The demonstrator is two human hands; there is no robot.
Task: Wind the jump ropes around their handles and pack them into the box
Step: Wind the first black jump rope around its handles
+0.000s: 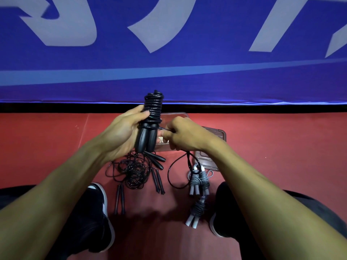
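My left hand (120, 132) grips a pair of black handles (147, 136) held upright, their upper part wrapped in black rope coils (153, 106). My right hand (185, 136) pinches the loose black rope end (163, 129) just right of the handles; the rest of this rope hangs in a loop (171, 173) to the floor. A clear box (175, 117) lies on the red floor behind my hands, mostly hidden. A tangled pile of black ropes (134, 170) with thin handles lies below. Two wound grey ropes (199, 180) (196, 211) lie to the right.
A clear lid (216, 134) lies on the floor right of the box. My shoes (101, 212) (217, 222) flank the ropes. A blue banner wall (169, 62) with pale letters stands close behind the box.
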